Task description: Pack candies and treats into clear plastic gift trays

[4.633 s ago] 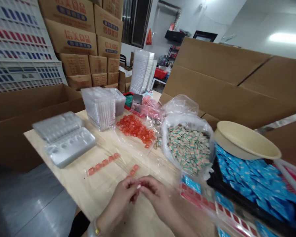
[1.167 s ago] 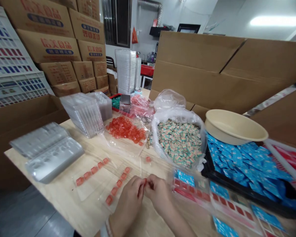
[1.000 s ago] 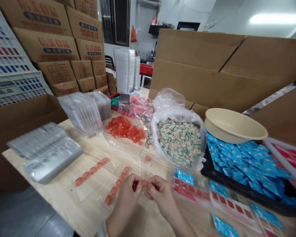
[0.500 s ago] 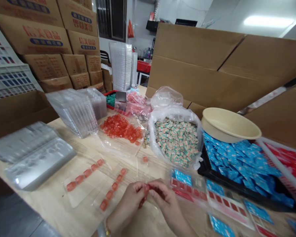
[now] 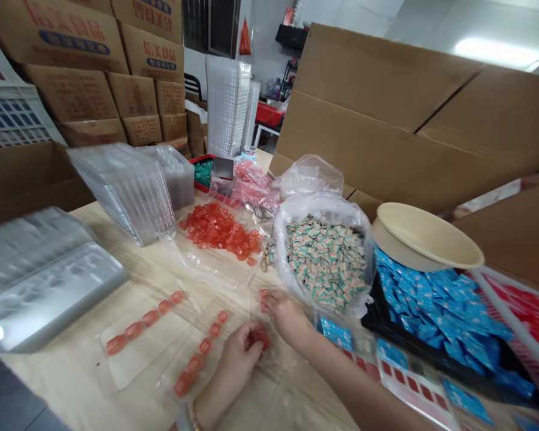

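Observation:
My left hand (image 5: 239,354) is curled near the table's front edge, its fingers closed on several red wrapped candies (image 5: 259,337). My right hand (image 5: 286,312) has reached forward, and its fingertips pinch a red candy (image 5: 263,294) that lies on the wooden table (image 5: 161,281). Two clear plastic trays lie to the left, each with a row of red candies: the nearer tray (image 5: 201,350) beside my left hand, the other tray (image 5: 141,320) further left. A pile of loose red candies (image 5: 220,230) sits on clear film further back.
A plastic bag of striped candies (image 5: 327,260) stands behind my right hand. Right of it are a black tray of blue packets (image 5: 435,299) and a beige bowl (image 5: 424,236). Stacks of clear trays (image 5: 126,188) and silver trays (image 5: 40,275) lie at the left, with cardboard boxes all around.
My hands, which worked together on red candies, have parted: the right reached forward to the lone candy, and the left stayed with the candies. The camera view dipped and shifted.

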Demonstrator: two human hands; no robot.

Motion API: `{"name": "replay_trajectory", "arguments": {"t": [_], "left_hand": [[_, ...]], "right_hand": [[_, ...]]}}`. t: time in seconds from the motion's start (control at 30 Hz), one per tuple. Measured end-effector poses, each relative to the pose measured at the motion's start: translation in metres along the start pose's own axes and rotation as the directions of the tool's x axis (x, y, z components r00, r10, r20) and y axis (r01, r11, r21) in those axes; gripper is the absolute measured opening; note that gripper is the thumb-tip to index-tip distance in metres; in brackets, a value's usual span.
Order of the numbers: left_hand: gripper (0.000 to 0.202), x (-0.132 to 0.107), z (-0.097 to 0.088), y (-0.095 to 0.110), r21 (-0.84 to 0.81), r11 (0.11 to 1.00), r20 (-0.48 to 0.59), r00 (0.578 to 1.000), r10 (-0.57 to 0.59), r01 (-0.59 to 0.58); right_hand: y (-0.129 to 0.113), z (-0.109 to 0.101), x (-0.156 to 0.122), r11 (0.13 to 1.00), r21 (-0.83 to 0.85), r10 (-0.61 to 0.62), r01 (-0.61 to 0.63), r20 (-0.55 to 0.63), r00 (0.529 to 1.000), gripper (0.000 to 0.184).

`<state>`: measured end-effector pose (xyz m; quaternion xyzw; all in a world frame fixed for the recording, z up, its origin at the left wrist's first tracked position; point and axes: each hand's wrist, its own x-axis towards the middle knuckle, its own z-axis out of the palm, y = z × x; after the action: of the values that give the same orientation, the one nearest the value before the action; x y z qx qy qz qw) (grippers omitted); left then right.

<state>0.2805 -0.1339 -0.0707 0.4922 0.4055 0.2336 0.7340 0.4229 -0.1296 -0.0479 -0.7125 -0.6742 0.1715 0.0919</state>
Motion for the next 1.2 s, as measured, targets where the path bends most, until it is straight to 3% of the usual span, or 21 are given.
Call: {"name": "replay_trajectory", "arguments": {"t": [0.13, 0.27, 0.33, 0.43, 0.57, 0.7, 0.77, 0.9, 1.0, 1.1, 1.2], "left_hand": [[0.024, -0.001, -0.005, 0.003, -0.033, 0.998, -0.064, 0.997, -0.053, 0.051], [0.027, -0.011, -0.011, 0.014, -0.022, 1.0, -0.063, 0.998, 0.018, -0.02], [0.026, -0.016, -0.009, 0.019, -0.049, 0.996, -0.038, 0.997, 0.07, -0.072], [0.03, -0.024, -0.002, 0.023, -0.106, 0.988, -0.043, 0.993, 0.11, -0.114], [0.026, -0.034, 0.003, 0.022, -0.031, 0.987, -0.035, 0.987, 0.159, -0.16], [0.02, -0.042, 0.002, 0.02, 0.081, 0.976, -0.008, 0.979, 0.203, -0.202], [0.021, -0.043, 0.002, 0.015, 0.045, 0.982, -0.009, 0.983, 0.183, -0.182], [0.029, -0.042, 0.007, 0.002, -0.118, 0.991, -0.009, 0.998, 0.059, -0.06], [0.041, -0.043, 0.01, -0.003, -0.232, 0.973, 0.026, 1.0, 0.004, 0.002], [0.044, -0.05, 0.01, 0.001, -0.248, 0.968, 0.056, 0.998, -0.032, 0.045], [0.041, -0.057, 0.008, 0.009, -0.309, 0.934, 0.094, 0.983, -0.158, 0.18]], "right_hand": [[-0.001, -0.009, -0.008, 0.993, 0.114, 0.039, -0.037, -0.016, 0.999, 0.026], [-0.015, -0.022, -0.035, 0.902, 0.43, 0.118, -0.049, -0.137, 0.983, 0.02], [-0.026, -0.021, -0.051, 0.751, 0.659, 0.133, -0.051, -0.076, 0.988, 0.017], [-0.037, -0.017, -0.068, 0.41, 0.898, 0.191, -0.16, 0.087, 0.978, 0.019], [-0.042, -0.017, -0.081, 0.084, 0.95, 0.198, -0.301, 0.281, 0.939, 0.028], [-0.045, -0.016, -0.091, -0.097, 0.918, 0.11, -0.385, 0.394, 0.913, 0.031], [-0.048, -0.01, -0.094, -0.073, 0.934, 0.131, -0.35, 0.357, 0.925, 0.03], [-0.056, 0.009, -0.096, 0.123, 0.973, 0.299, -0.194, 0.15, 0.942, 0.029], [-0.06, 0.024, -0.095, 0.151, 0.983, 0.403, -0.107, 0.038, 0.914, 0.028], [-0.062, 0.035, -0.098, 0.156, 0.983, 0.468, -0.098, 0.014, 0.883, 0.027], [-0.061, 0.035, -0.107, 0.283, 0.954, 0.485, -0.098, -0.054, 0.873, 0.023]]}}
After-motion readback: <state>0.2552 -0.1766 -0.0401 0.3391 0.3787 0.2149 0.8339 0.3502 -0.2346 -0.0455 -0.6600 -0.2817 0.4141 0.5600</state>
